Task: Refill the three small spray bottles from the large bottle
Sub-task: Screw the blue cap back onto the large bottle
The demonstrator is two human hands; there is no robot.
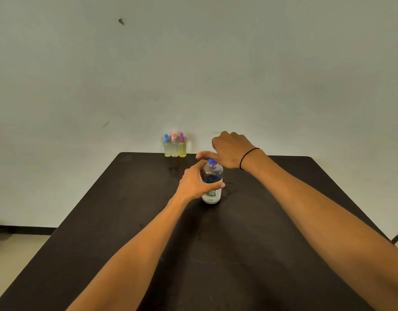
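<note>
Dark table (pixel 249 254) against a pale scuffed wall (pixel 216 63)

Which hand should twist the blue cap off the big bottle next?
The right hand: it's already at the blue cap, while the left hand grips the large bottle, steadying it upright on the table.
</note>
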